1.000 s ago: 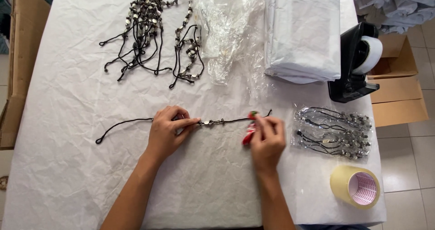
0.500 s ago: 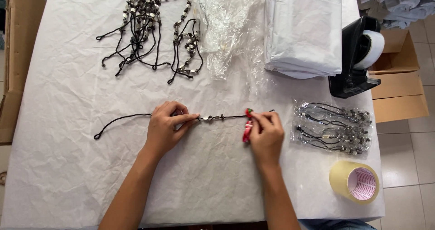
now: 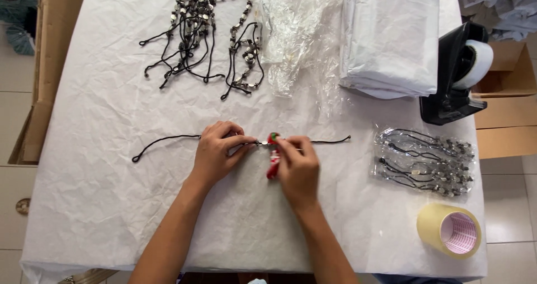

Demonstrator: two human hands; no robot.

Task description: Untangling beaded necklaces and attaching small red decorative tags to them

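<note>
Where left hand (image 3: pixel 215 152) meets right hand (image 3: pixel 298 166), black cord (image 3: pixel 168 141) pinched between.

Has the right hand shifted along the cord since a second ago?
Yes. The right hand has slid left along the black cord, closer to the left hand and farther from the bagged cords.

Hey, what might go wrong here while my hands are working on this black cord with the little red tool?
The left hand and right hand meet over small metal beads on the black cord; a slip might drop one on the crinkled white table cover.

The red tool sits close to the fingers and might nip them.

The cord's loose ends trail both ways and may snag.
</note>
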